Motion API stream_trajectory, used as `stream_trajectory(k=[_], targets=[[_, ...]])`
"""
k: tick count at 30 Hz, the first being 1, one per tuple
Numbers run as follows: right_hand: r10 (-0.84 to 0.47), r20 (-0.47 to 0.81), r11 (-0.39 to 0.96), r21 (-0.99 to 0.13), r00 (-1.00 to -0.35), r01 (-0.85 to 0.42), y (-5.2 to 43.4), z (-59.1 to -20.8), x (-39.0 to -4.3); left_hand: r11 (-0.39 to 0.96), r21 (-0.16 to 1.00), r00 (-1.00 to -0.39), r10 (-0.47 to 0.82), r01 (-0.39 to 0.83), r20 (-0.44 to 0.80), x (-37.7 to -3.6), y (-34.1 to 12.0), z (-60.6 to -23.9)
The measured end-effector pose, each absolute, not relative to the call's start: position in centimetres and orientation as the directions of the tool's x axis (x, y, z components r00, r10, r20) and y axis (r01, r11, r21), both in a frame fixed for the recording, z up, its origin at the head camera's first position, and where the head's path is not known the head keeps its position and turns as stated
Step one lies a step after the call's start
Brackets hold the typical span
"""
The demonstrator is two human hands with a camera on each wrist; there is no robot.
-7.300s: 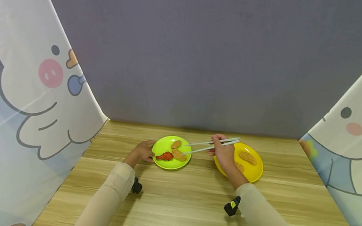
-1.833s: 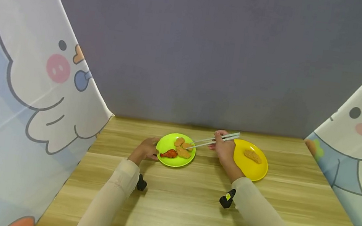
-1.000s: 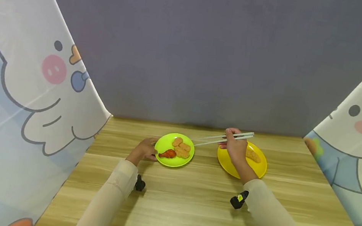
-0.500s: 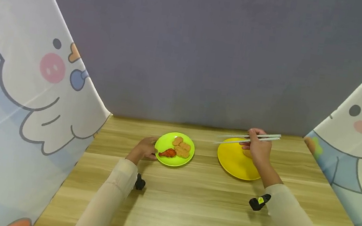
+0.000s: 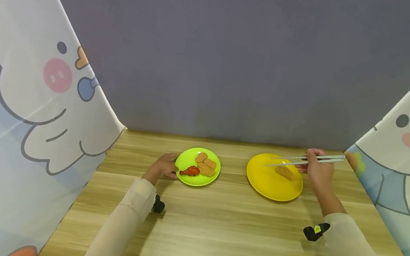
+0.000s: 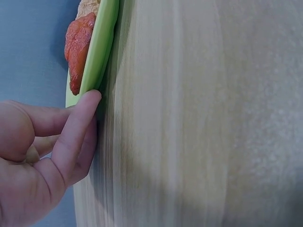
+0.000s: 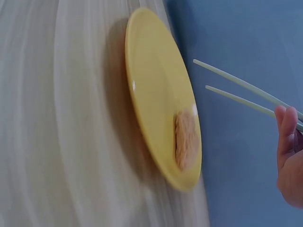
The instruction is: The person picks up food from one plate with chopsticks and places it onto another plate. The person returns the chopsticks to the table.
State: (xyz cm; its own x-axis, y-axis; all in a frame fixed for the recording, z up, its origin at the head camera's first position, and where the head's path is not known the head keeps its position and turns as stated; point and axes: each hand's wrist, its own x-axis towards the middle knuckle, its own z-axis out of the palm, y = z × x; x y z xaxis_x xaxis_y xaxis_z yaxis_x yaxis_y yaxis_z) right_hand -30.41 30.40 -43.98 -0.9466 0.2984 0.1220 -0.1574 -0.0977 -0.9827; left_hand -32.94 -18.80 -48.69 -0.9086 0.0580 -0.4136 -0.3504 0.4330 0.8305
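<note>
- Two plates lie on the wooden table: a green plate on the left and a yellow plate on the right, well apart.
- The green plate carries three breaded nuggets and one red drumstick; the yellow plate carries a single nugget near its far right side.
- One pair of pale chopsticks is gripped in the right hand, the fingers curled round the shafts. The tips are slightly parted and empty, hovering above the yellow plate just beside the single nugget.
- The left hand rests at the left rim of the green plate; its fingers are bent, with one fingertip against the rim.
- The left wrist view shows that fingertip pressed to the plate's edge with the drumstick close above it, which the head view leaves too small to tell.
- The right wrist view shows the gap between the two sticks and the chopsticks clear of the nugget; it is blurred.
- Around the table stand a grey backdrop and two cartoon-printed curtains at the sides. Small black wrist cameras sit under both sleeves.
</note>
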Motion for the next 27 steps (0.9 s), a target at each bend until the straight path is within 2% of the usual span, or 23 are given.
stream_trajectory(k=[7, 19, 27], targets=[[0.311, 0.139, -0.067, -0.984, -0.940, -0.167, 32.7, -44.6, -29.4, 0.450, 0.819, -0.907, 0.048, -0.355, -0.419, -32.7, -19.0, -48.8], [0.362, 0.115, -0.107, -0.981, -0.925, -0.163, 34.2, -44.0, -28.0, 0.435, 0.836, -0.911, 0.075, -0.336, -0.406, -32.9, -18.9, -49.1], [0.387, 0.123, -0.037, -0.988, -0.914, -0.148, 34.7, -45.6, -28.4, 0.438, 0.833, -0.911, 0.072, -0.338, -0.407, -33.1, -19.0, -49.3]])
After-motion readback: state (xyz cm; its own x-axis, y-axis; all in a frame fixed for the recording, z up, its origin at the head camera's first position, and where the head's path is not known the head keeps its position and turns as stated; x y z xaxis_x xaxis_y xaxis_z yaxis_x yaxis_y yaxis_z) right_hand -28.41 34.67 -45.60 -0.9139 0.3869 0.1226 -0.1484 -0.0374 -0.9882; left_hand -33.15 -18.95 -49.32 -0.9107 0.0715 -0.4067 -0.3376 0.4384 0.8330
